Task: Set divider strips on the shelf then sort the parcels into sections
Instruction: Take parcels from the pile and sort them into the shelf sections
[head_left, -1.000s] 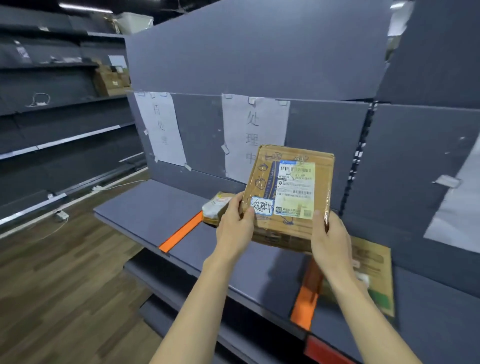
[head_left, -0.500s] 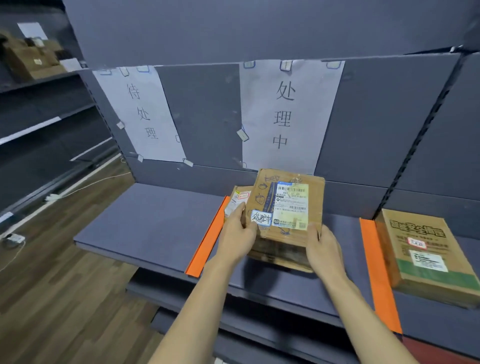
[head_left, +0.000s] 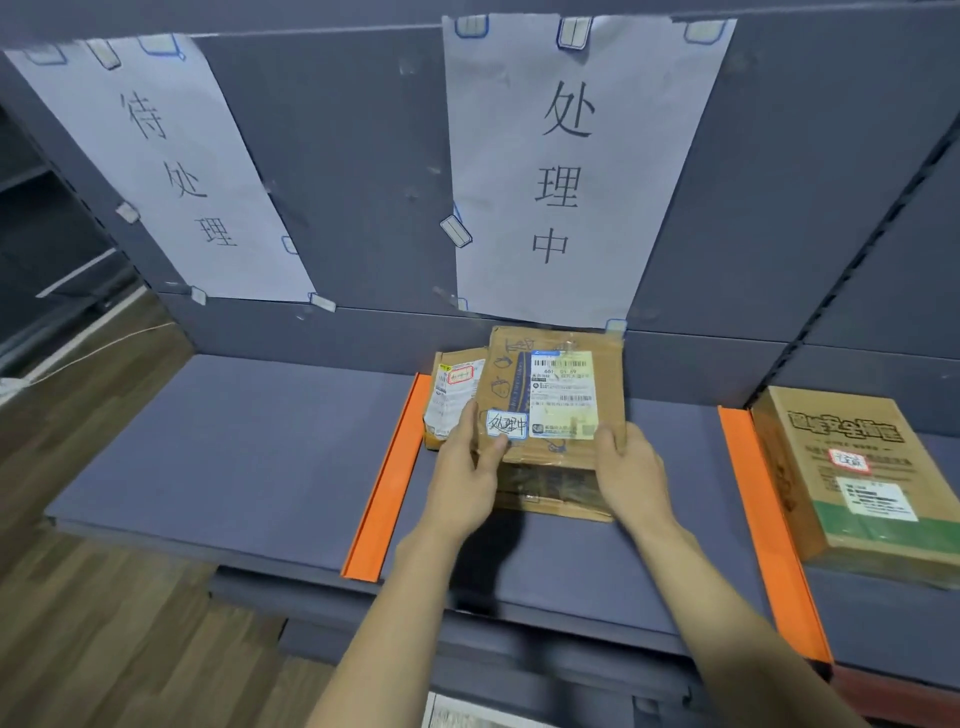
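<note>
One head-worn view, looking forward and steeply down from above the forearms onto the grey shelf (head_left: 249, 447), close in. It faces the back panel square-on, the two paper signs (head_left: 576, 171) up top, wooden floor (head_left: 104, 649) at lower left.

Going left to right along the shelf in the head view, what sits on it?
Left orange divider strip → small parcel → held parcel, gripped by left hand and right hand → right orange divider strip → large box.
</note>
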